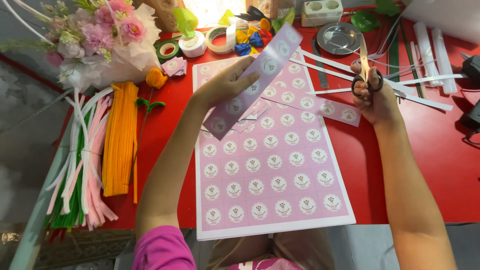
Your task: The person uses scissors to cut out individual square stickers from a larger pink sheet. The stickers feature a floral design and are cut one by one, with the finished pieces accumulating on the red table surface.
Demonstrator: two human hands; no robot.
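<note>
Showing, head view:
Left hand [226,84]: fingers closed on a cut pink sticker strip [252,82], raised slantwise over the sticker sheet [270,175].
Right hand [374,95]: fingers through black scissors [365,72], blades together, pointing up.
Surface: red table [400,165]; orange pipe cleaners [120,140] at left.

Sticker sheet [270,175] on table [400,165], pipe cleaners [120,140] left.
</note>
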